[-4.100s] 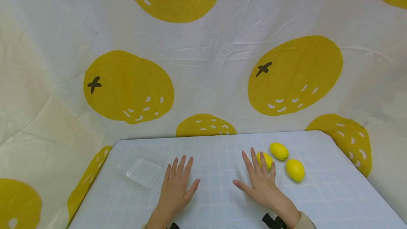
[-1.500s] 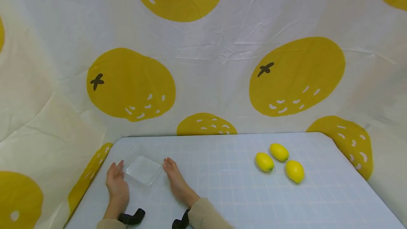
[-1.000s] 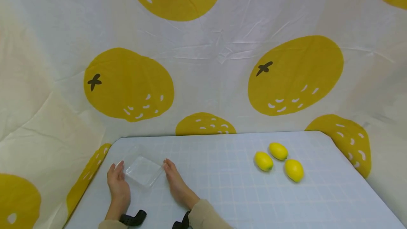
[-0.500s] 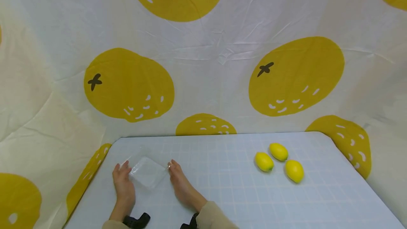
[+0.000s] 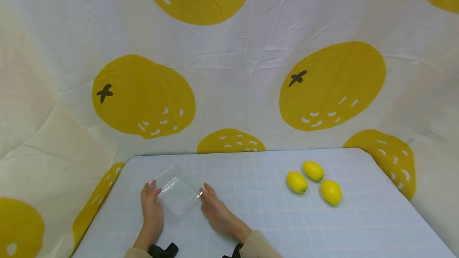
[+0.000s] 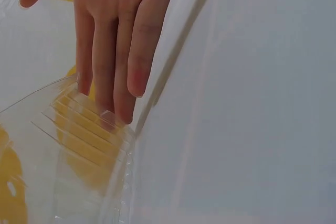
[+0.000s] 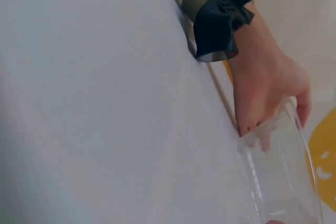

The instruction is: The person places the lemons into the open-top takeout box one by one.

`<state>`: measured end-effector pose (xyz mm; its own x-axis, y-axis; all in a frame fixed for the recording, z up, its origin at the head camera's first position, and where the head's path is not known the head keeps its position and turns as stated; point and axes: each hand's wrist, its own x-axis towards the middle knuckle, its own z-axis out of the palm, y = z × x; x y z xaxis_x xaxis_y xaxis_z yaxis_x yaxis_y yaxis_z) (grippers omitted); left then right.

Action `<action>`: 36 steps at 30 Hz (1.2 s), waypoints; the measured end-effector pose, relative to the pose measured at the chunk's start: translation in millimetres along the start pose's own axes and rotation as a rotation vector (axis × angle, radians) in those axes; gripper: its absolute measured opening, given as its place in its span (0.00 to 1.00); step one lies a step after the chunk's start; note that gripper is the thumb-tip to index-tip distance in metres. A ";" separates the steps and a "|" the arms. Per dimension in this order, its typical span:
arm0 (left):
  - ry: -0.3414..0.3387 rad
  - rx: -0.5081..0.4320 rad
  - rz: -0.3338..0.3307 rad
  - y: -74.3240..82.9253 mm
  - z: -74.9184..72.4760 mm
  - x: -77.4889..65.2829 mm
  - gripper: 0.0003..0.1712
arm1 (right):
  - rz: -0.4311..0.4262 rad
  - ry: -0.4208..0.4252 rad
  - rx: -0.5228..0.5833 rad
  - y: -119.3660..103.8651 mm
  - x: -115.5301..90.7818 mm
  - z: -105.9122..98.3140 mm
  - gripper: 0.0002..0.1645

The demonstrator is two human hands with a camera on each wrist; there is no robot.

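A clear plastic box [image 5: 178, 199] is held between my two hands over the left half of the table. My left hand [image 5: 152, 208] touches its left side and my right hand [image 5: 220, 212] its right side, near the rim. In the left wrist view, straight fingers [image 6: 107, 61] press the end of the box [image 6: 89, 140], with the thumb held apart. The right wrist view shows the hand [image 7: 265, 82] across the box [image 7: 283, 182], some fingertips seen through the plastic. Three lemons, [image 5: 297, 182] [image 5: 313, 171] [image 5: 331, 192], lie together at the right.
The table [image 5: 272, 226] wears a pale checked cloth and has rounded far corners. A white curtain [image 5: 229, 90] with large yellow fruit prints hangs behind and on both sides.
Both hands have gone from apart over the table to the two sides of the box. They have then shifted it right and towards me, tilting it slightly. The lemons have stayed put.
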<state>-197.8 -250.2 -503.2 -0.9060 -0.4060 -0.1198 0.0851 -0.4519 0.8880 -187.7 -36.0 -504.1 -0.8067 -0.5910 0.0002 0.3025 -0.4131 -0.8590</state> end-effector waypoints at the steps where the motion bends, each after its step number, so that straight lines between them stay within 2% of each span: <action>1: -0.006 -0.003 -0.004 -0.8 1.0 -0.7 0.41 | 0.005 -0.007 -0.001 -1.3 -2.6 -1.1 0.45; 3: -0.014 -0.010 -0.015 -2.6 3.0 -1.8 0.41 | 0.013 -0.016 -0.007 -3.5 -7.8 -3.1 0.45; 8: -0.019 0.049 -0.020 -8.1 11.1 -5.0 0.40 | 0.027 -0.028 -0.023 -8.5 -19.7 -6.8 0.44; 13: -0.022 0.176 0.008 -14.4 22.5 -10.8 0.37 | 0.035 -0.044 -0.034 -11.3 -31.1 -13.1 0.44; 16: -0.044 0.211 0.028 -18.2 29.4 -14.6 0.36 | 0.042 -0.050 -0.035 -12.3 -38.6 -17.6 0.44; 20: -0.085 0.156 0.031 -22.7 37.1 -18.5 0.38 | 0.027 -0.057 -0.039 -14.3 -49.3 -24.4 0.43; 24: -0.119 0.149 0.025 -28.7 44.1 -22.3 0.38 | 0.018 -0.064 -0.050 -18.6 -62.0 -32.2 0.42; 32: -0.188 0.191 0.023 -43.0 65.4 -32.7 0.37 | 0.035 -0.085 -0.050 -30.8 -88.2 -47.1 0.42; 36: -0.237 0.192 0.001 -52.1 75.5 -37.2 0.37 | 0.040 -0.112 -0.031 -37.1 -103.7 -57.4 0.42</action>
<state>-199.8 -151.7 -511.4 -0.9793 -0.1999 -0.0319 0.0268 -0.2843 0.9583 -144.4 80.4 -501.6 -0.7319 -0.6810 0.0214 0.3157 -0.3669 -0.8751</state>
